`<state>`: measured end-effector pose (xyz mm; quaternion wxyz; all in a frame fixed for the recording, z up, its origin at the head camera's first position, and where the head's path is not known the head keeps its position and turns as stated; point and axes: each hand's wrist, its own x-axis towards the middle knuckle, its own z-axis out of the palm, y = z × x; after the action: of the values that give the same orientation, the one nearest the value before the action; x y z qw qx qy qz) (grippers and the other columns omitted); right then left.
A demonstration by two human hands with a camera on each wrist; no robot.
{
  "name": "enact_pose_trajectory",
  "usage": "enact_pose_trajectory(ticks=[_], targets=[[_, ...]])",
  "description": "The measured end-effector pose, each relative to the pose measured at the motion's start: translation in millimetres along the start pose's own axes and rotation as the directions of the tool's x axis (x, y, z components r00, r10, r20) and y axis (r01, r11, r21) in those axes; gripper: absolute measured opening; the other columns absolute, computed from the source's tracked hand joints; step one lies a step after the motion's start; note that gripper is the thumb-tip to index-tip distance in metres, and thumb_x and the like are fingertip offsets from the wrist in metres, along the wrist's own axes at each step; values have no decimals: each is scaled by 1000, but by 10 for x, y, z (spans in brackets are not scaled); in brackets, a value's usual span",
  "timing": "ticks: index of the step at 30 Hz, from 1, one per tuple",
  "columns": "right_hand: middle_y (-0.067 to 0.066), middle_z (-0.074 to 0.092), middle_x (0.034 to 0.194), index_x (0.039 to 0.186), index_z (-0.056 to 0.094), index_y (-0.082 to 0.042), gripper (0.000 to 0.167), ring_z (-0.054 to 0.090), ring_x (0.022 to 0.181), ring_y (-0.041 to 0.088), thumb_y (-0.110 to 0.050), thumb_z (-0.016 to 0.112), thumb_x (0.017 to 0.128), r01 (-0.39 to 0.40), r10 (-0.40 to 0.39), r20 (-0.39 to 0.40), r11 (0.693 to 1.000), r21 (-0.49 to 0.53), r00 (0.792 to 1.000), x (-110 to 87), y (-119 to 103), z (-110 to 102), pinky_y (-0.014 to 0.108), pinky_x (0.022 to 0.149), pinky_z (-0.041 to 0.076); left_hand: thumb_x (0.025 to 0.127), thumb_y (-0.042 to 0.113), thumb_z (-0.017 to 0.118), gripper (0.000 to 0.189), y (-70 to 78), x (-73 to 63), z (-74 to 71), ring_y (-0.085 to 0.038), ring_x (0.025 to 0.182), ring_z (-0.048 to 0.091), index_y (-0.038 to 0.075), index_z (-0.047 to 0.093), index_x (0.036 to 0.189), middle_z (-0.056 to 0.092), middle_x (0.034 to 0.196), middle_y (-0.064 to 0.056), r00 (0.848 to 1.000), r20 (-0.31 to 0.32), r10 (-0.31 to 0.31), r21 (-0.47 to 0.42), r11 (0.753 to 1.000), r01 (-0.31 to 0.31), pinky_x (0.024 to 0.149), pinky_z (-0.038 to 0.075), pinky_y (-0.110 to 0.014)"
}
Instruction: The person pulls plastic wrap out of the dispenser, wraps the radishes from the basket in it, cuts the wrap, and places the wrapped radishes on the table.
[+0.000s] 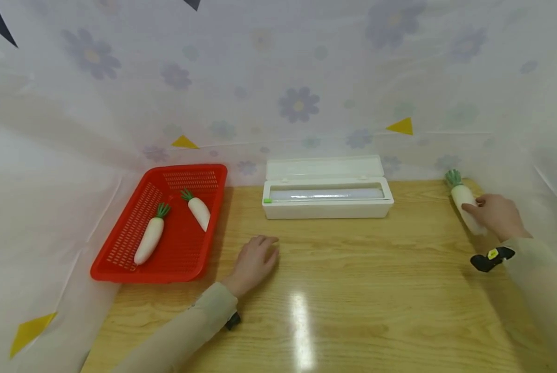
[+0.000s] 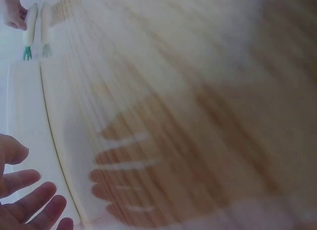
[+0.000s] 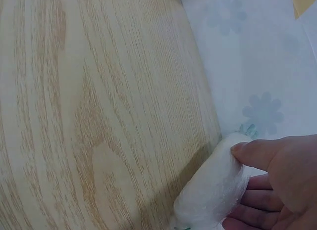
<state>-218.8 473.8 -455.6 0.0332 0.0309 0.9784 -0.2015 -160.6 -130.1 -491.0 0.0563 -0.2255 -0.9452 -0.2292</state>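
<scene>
At the table's far right, my right hand [image 1: 498, 213] grips a white radish [image 1: 464, 199] with a green leafy top pointing away. Clear film wraps this radish in the right wrist view, where my thumb lies along its upper side and the other fingers curl behind it. My left hand [image 1: 252, 265] hovers low over the table left of centre, fingers loosely spread and holding nothing. Nearest to it stands the red basket [image 1: 181, 259], with one white radish [image 1: 150, 240] at its left and another radish [image 1: 198, 210] by its right wall, partly hidden.
At the back middle, a white cling film box [image 1: 327, 210] has its lid [image 1: 324, 169] raised, and a roll of film [image 1: 327, 194] lies inside. A flower-patterned curtain [image 1: 299, 105] closes off the back and sides of the wooden table [image 1: 353, 290].
</scene>
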Motion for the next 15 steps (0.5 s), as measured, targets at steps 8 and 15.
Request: enact_pose_trajectory(ticks=[8,15], targets=[[47,57,120,127,48,29,70,58,100,63,-37,56,106,4,-4,-9,1000,8,1000,22,45,67,68,81,50,104,21,64,31,11,-1,-5,-34,112,64,5,68,130,69,123,-14,1000,7,-4,-3,1000,4,95,53,-53],[49,53,126,135,39,29,77,57,105,64,-41,53,107,-8,8,32,1000,10,999,43,52,69,68,82,49,103,22,65,30,8,-14,-3,-34,112,65,7,69,129,69,123,-13,1000,1,-16,-7,1000,16,94,54,-52]])
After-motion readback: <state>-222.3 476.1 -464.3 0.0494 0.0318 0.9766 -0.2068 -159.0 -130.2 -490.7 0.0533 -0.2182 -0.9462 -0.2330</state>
